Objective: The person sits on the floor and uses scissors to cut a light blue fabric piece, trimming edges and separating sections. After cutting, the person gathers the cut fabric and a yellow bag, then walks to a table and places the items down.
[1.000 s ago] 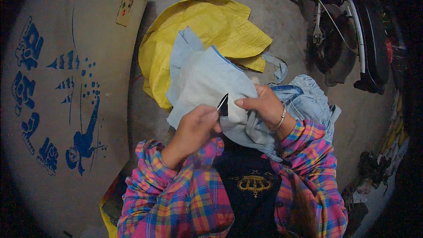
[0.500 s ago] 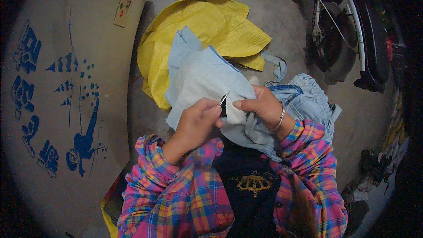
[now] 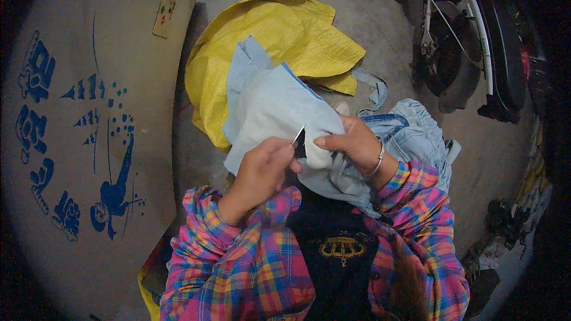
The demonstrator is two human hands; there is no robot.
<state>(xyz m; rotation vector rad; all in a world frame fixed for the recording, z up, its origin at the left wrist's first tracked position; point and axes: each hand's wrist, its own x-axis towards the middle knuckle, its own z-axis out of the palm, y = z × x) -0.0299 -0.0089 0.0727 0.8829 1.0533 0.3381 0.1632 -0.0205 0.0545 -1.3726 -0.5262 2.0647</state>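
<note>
Pale-blue cloth (image 3: 276, 104) in right grip (image 3: 355, 144)

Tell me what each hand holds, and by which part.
Left hand: a pointed metal tool, by the end away from its tip. Right hand: the light-blue cloth, pinched at its right side.

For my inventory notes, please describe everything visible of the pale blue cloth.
The pale blue, denim-like cloth looks woven, whiter low down, its upper-right edge darker blue. Creased, it hides part of the yellow plastic sheet. The right hand pinches it; the left hand holds a silver pointed tool near it, contact unclear.
</note>
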